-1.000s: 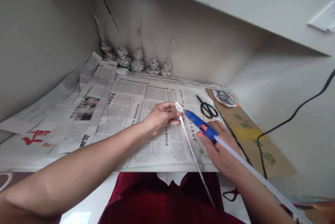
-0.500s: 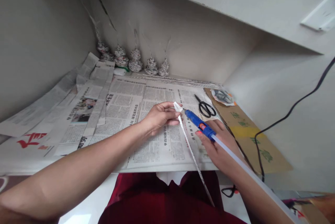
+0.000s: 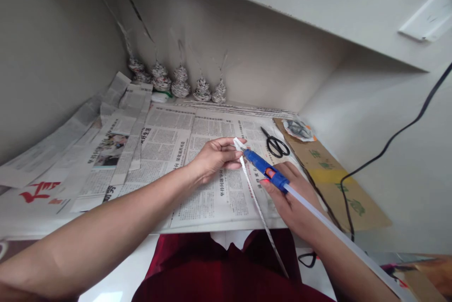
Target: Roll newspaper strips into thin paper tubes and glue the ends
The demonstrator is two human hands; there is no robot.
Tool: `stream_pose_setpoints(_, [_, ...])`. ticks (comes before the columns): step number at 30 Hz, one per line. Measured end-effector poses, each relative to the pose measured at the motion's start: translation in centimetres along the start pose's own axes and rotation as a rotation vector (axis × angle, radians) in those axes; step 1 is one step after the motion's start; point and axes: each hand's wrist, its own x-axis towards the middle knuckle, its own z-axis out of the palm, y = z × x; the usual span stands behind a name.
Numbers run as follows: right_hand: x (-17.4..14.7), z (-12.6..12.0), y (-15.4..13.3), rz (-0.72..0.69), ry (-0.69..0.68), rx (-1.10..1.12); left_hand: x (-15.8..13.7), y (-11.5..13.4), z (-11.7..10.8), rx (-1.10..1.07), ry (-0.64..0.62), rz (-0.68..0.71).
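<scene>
A thin rolled newspaper stick (image 3: 257, 202) slants from the table down over my lap, its top end flattened and open. My left hand (image 3: 221, 157) pinches that upper end between thumb and fingers. In my right hand (image 3: 294, 198) is a blue hot glue gun (image 3: 263, 166), with a long pale glue stick (image 3: 326, 223) running out of its back along my forearm. The gun's nozzle meets the paper end beside my left fingertips; whether glue is coming out is too small to see. Black-handled scissors (image 3: 277, 145) lie just beyond the gun.
Several woven paper gourd shapes (image 3: 181, 83) stand along the back wall, with thin paper rolls (image 3: 240, 110) before them. Newspaper strips (image 3: 132, 134) lie at left. At right are flattened cardboard (image 3: 330, 177) and a black cord (image 3: 384, 157). A slanted ceiling (image 3: 300, 5) hangs low overhead.
The glue gun in my right hand has moved slightly left, bringing its nozzle from just beside the paper end onto it. My left hand keeps its pinch. The view has shifted a little.
</scene>
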Motion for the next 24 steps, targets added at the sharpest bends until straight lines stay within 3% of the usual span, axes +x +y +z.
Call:
stream_pose_setpoints(10, [-0.1,0.1,0.0,0.012,0.021,-0.012,0.0,0.0,0.0,0.0,0.013,-0.02])
stream_pose_setpoints(17, [-0.5,-0.3,2.0,-0.048,0.077,-0.22,0.0,0.1,0.0,-0.024,0.005,-0.014])
stream_pose_setpoints(24, [-2.6,-2.6,10.0,0.321,0.051,-0.399,-0.1,0.6,0.1,-0.026,-0.006,-0.058])
